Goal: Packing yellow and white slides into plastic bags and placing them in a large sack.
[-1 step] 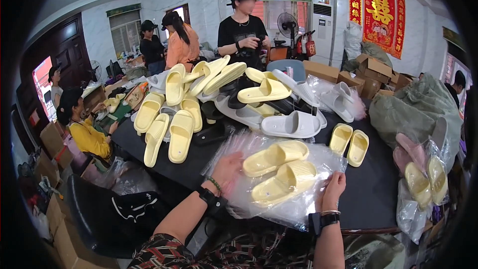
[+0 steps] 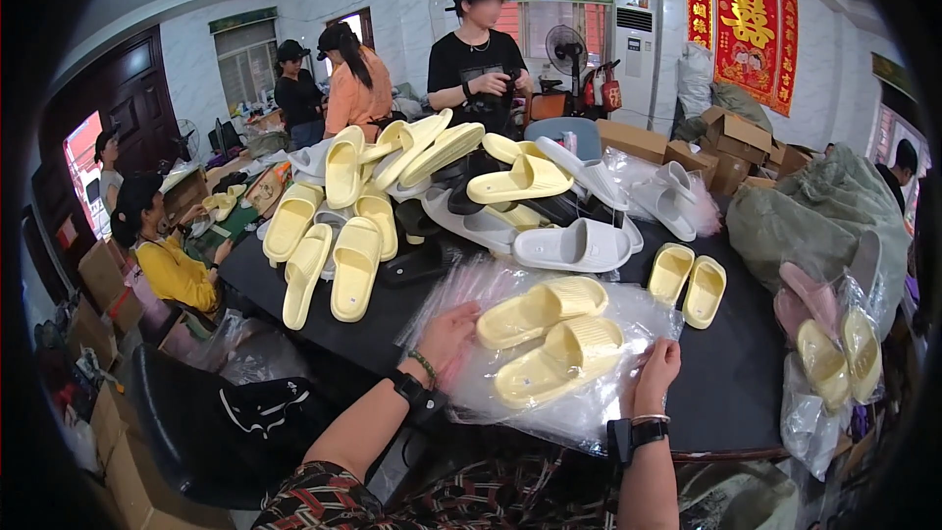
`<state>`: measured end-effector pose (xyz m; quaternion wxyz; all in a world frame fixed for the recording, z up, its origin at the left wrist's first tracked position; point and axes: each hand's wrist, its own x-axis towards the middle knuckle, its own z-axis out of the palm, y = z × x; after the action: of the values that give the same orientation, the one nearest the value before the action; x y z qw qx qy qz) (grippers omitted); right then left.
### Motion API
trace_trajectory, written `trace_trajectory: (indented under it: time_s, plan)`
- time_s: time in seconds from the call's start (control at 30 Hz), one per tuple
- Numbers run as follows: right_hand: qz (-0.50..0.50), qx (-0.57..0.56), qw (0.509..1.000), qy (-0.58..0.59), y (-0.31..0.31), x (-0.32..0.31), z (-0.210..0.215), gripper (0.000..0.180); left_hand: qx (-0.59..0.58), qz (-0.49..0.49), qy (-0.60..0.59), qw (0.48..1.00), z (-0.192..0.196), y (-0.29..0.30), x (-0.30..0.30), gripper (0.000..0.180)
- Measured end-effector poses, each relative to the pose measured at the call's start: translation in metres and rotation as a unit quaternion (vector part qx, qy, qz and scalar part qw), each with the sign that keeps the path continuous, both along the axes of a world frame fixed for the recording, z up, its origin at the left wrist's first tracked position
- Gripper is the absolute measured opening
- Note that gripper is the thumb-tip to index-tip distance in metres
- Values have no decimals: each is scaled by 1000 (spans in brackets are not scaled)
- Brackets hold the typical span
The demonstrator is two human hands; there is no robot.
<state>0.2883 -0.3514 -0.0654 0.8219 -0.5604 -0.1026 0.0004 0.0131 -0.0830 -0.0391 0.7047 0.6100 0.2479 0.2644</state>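
Note:
A pair of pale yellow slippers [image 2: 559, 358] lies side by side on clear plastic bags [image 2: 608, 412] at the table's front edge; whether a bag layer covers the slippers, I cannot tell. Closed on the left part of the plastic is my left hand [image 2: 446, 342], close to the slippers' toe-side ends, its fingertips partly hidden. My right hand [image 2: 659, 373] pinches the plastic at its right edge. Just beyond, another yellow pair [image 2: 687, 285] stands on the dark table [image 2: 726, 373].
A heap of yellow, grey and black slippers [image 2: 432, 177] covers the table's far side. On the right are a big greenish sack [image 2: 824, 216] and bagged slippers [image 2: 839, 358]. A black chair [image 2: 177, 422] stands at the left. A person in black [image 2: 481, 59] stands across the table; others work farther left.

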Motion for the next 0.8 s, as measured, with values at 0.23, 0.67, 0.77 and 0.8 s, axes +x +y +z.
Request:
trace_trajectory:
  time_s: [0.23, 0.67, 0.77, 0.8]
  plan:
    - [0, -14, 1000, -4, 1, -3, 2, 23, 32, 22, -72, 997, -27, 7, 3, 42]
    - [9, 23, 997, 79, 11, -33, 27, 18, -9, 22, -65, 998, -15, -2, -2, 40]
    - [-7, -78, 997, -23, -14, 22, -20, 18, -44, -13, -143, 989, -33, 2, 18, 40]
    - [1, -72, 997, -21, -17, 30, -26, 21, -44, 4, -143, 989, -35, 4, 19, 40]
